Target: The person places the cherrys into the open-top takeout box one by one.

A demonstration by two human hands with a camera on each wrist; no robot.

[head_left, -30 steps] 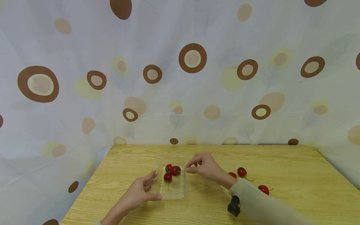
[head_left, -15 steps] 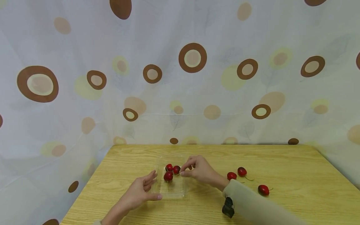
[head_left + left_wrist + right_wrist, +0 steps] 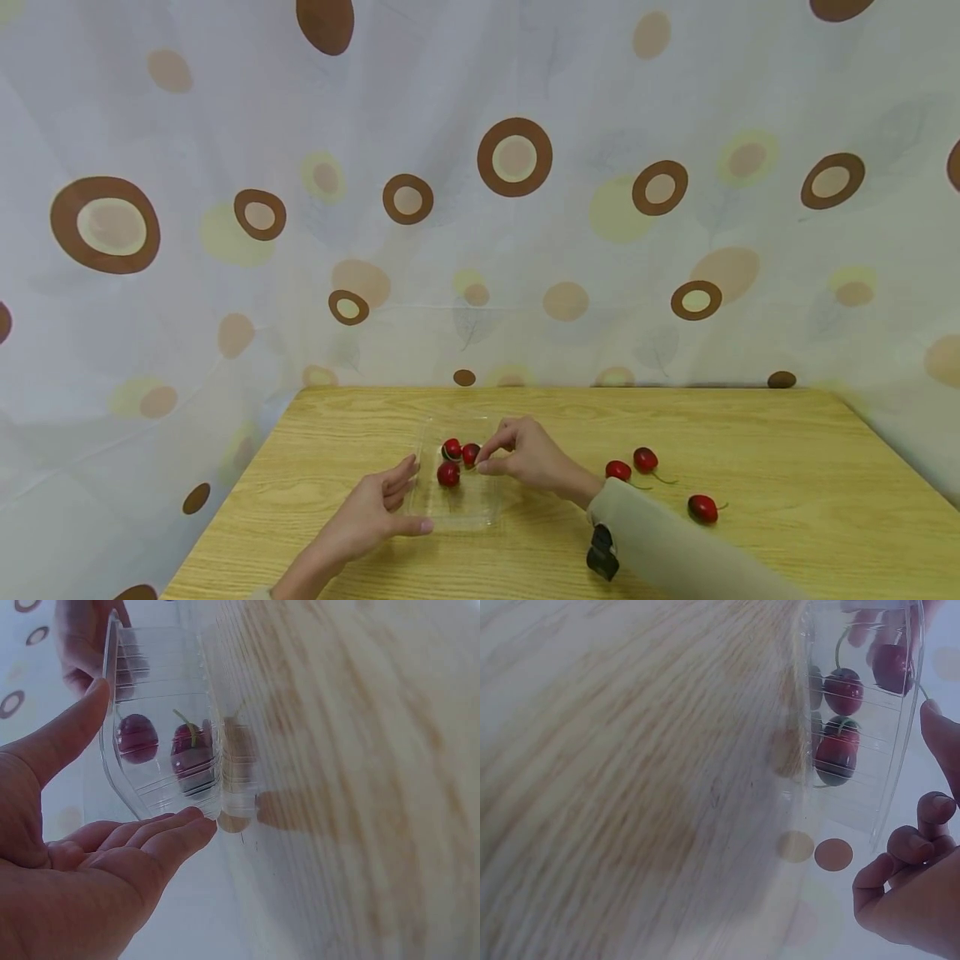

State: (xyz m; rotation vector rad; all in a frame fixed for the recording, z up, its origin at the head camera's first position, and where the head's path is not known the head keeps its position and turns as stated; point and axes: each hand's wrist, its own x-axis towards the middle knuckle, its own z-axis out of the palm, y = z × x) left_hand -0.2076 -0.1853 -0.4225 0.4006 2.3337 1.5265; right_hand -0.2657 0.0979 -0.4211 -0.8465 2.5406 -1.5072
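And here's the right hand (image 3: 534, 457), thumb and forefinger pinching the thin stem of a glossy dark-red cherry (image 3: 892, 669), which hangs within the walls of a clear, ribbed plastic box (image 3: 474, 510), clear of its floor and not yet let go. Over on the other side, the left hand (image 3: 363, 518) is unclenched, fingers fairly straight, touching the box at its near left corner. Below the hanging fruit, other red cherries (image 3: 843, 691) already lie in the box; they overlap, so I can't settle their exact number. Out on the pale wood-grain desk (image 3: 551, 554), right of the box, three more stemmed red cherries (image 3: 703, 508) lie loose, untouched. So the filling looks roughly half done, I'd judge: this one needs releasing, and those three are left to bring over.
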